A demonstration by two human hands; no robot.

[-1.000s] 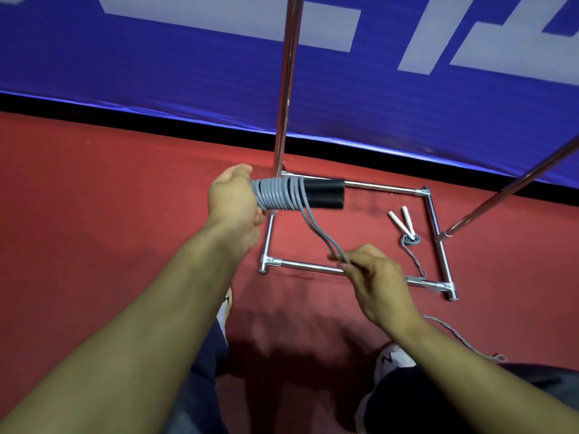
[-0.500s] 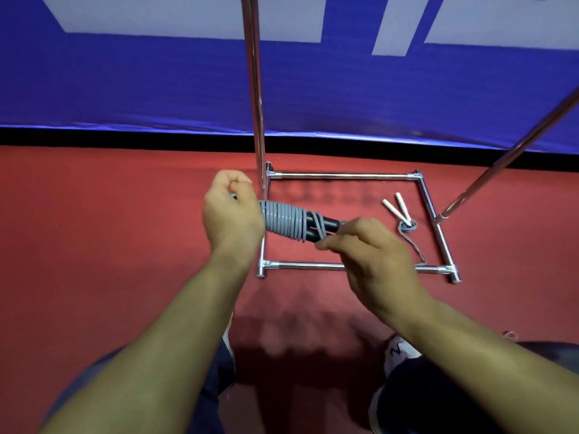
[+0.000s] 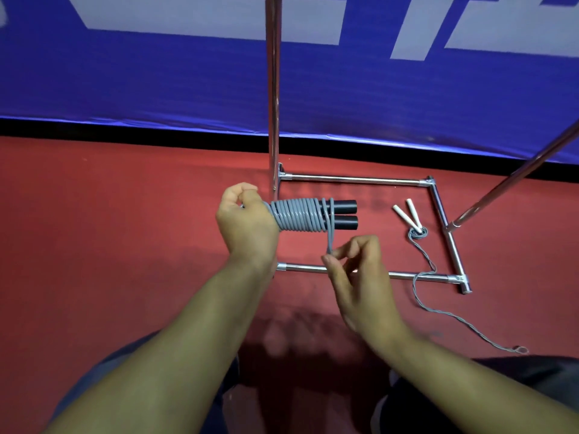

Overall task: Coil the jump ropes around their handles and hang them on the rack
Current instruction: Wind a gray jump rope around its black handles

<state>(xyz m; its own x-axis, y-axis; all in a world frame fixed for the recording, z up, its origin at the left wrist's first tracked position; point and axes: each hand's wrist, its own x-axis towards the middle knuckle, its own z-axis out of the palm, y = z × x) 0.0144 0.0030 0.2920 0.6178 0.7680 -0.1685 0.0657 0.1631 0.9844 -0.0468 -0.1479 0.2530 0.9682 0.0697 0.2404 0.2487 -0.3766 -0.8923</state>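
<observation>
Right hand (image 3: 360, 277), grey rope (image 3: 297, 219)

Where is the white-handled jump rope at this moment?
In the head view, the white-handled jump rope lies on the red floor inside the rack's base frame, right of both hands, its cord trailing over the front bar.

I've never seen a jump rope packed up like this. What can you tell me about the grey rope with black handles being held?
The grey jump rope with two black cylindrical handles looks like smooth plastic cord, coiled in tight turns around both handles, which lie side by side, pointing right, ends bare. The left hand grips the handles' wrapped end above the red floor. A short doubled tail hangs down from the coil, pinched by the right hand.
</observation>
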